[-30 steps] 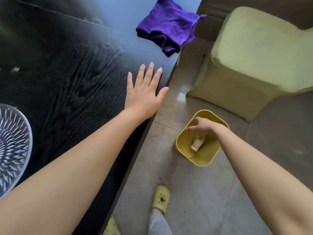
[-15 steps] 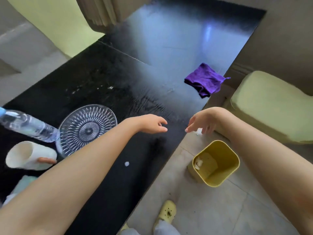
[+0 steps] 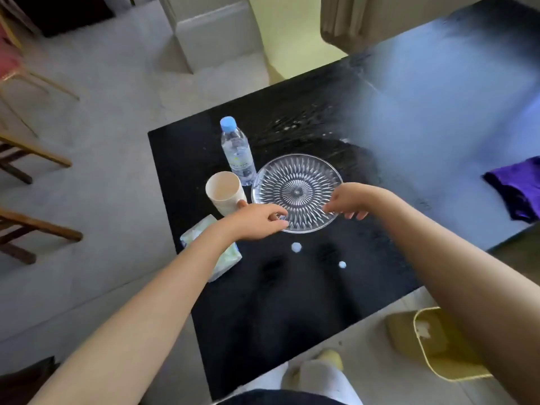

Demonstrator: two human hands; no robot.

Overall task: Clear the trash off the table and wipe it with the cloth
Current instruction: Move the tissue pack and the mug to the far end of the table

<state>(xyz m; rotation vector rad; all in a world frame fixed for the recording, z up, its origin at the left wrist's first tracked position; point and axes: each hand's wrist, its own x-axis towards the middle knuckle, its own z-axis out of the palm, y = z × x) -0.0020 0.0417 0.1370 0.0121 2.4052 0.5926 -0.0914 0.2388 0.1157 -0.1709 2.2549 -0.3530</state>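
Note:
On the black table [image 3: 292, 302] stands a clear glass plate [image 3: 296, 182]. My left hand [image 3: 257, 222] reaches to its near-left rim with fingers curled at the edge; whether it grips the plate is unclear. My right hand [image 3: 347, 200] hovers over the plate's near-right rim, fingers loosely apart and pointing down. Two small white scraps lie in front of the plate, one [image 3: 296, 247] near the middle and one [image 3: 342, 264] further right. A purple cloth [image 3: 517, 188] lies bunched at the table's right edge. A yellow bin [image 3: 438, 358] holding white trash stands on the floor at the lower right.
A paper cup [image 3: 223, 191] and a water bottle [image 3: 236, 150] stand left of the plate. A tissue pack [image 3: 225, 258] lies under my left forearm. Wooden chairs [image 3: 26, 159] stand on the left, and a pale yellow seat [image 3: 292, 33] beyond the table.
The view has swung left from the bin to the table. Both hands moved from the table edge to the glass plate's near rim.

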